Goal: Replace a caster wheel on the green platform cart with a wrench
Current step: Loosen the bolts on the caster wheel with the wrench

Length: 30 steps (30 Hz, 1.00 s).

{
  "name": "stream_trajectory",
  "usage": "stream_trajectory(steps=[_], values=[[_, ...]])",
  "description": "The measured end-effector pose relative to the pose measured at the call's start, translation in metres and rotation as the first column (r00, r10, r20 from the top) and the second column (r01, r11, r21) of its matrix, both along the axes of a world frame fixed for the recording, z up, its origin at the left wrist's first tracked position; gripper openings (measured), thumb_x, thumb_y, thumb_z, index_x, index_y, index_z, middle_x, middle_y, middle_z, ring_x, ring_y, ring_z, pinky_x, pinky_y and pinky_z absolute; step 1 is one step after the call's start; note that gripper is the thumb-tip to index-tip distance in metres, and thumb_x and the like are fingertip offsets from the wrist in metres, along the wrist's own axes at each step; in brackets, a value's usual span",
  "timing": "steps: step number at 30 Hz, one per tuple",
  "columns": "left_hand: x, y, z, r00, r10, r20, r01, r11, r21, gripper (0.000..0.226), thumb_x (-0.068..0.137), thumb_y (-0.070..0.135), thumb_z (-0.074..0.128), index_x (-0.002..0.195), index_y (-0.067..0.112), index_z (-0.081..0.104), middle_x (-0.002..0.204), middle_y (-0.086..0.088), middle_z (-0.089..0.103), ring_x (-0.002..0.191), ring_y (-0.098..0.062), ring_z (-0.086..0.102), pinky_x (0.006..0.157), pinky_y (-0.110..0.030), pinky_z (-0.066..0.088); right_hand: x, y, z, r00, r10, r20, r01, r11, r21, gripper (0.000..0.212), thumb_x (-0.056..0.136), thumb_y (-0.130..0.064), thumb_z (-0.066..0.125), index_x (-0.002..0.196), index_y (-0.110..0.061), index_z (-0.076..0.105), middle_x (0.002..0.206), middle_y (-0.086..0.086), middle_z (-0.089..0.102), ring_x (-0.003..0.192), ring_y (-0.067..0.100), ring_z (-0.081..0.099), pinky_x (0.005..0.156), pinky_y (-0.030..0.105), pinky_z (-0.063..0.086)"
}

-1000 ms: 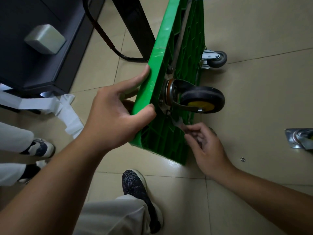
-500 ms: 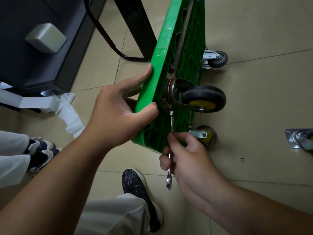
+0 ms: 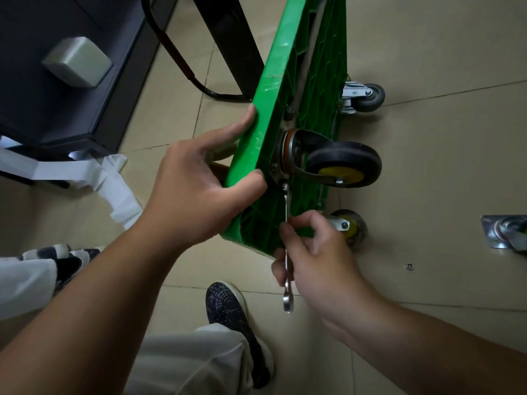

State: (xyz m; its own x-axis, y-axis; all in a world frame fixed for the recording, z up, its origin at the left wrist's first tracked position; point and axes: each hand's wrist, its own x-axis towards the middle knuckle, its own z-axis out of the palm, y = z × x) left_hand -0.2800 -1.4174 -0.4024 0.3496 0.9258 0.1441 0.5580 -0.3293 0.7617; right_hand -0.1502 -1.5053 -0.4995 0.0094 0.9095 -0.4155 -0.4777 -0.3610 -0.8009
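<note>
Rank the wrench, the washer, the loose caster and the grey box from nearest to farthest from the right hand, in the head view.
1. wrench: gripped in the right hand.
2. washer: on the floor, just right.
3. loose caster: farther right, at the picture's edge.
4. grey box: far left, on the dark cabinet.

A single head-worn wide-angle view looks steeply down and forward, close over the left hand [image 3: 196, 195] and right hand [image 3: 322, 260], onto the cart [image 3: 273, 89] and surrounding floor [image 3: 445, 172].
</note>
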Motion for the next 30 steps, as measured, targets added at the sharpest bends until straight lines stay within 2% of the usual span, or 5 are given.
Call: stream_trajectory(steps=[9,18,20,24,30], values=[[-0.002,0.002,0.0,1.0,-0.017,0.002,0.017,1.0,-0.014,0.074,0.08,0.034,0.069,0.15,0.021,0.052,0.138,0.013,0.062,0.12,-0.003,0.066,0.086,-0.029,0.063,0.027,0.019,-0.062,0.873,0.032,0.486,-0.2,0.933,0.298,0.006,0.103,-0.023,0.053,0.104,-0.029,0.054,0.094,-0.003,0.073,0.087,0.016,0.071,0.073,0.05,0.059],[-0.002,0.002,-0.001,1.0,-0.014,0.001,0.014,1.0,-0.023,0.074,0.08,0.035,0.069,0.151,0.023,0.052,0.137,0.014,0.063,0.117,-0.003,0.068,0.086,-0.029,0.062,0.078,0.041,-0.097,0.53,-0.062,0.846,-0.451,0.824,0.343,0.017,0.098,-0.021,0.059,0.115,-0.02,0.056,0.09,-0.016,0.062,0.076,0.009,0.063,0.065,0.033,0.054],[-0.002,0.001,-0.001,1.0,-0.01,0.006,0.01,0.999,-0.033,0.074,0.079,0.035,0.069,0.151,0.023,0.052,0.139,0.011,0.063,0.117,-0.005,0.068,0.086,-0.033,0.063,0.075,0.026,-0.103,0.647,0.029,0.762,-0.375,0.882,0.285,0.01,0.099,-0.015,0.059,0.108,-0.019,0.057,0.08,-0.019,0.061,0.071,0.002,0.06,0.064,0.02,0.048],[0.001,0.001,0.001,1.0,-0.002,0.001,0.002,1.0,-0.026,0.075,0.077,0.038,0.069,0.149,0.024,0.053,0.137,0.015,0.062,0.115,-0.002,0.068,0.085,-0.033,0.064,0.04,-0.002,-0.081,0.99,0.048,0.134,-0.057,0.996,0.063,0.005,0.103,-0.01,0.05,0.099,-0.006,0.05,0.067,0.006,0.056,0.052,0.019,0.051,0.049,0.028,0.04],[0.001,0.002,0.0,1.0,-0.006,-0.005,0.006,1.0,-0.018,0.075,0.078,0.038,0.068,0.15,0.023,0.052,0.137,0.016,0.062,0.122,-0.001,0.064,0.089,-0.035,0.063,0.005,-0.003,-0.015,0.91,-0.028,-0.413,-0.033,0.99,-0.139,0.01,0.104,-0.017,0.048,0.1,-0.008,0.05,0.068,0.004,0.046,0.049,0.015,0.041,0.048,0.026,0.037]])
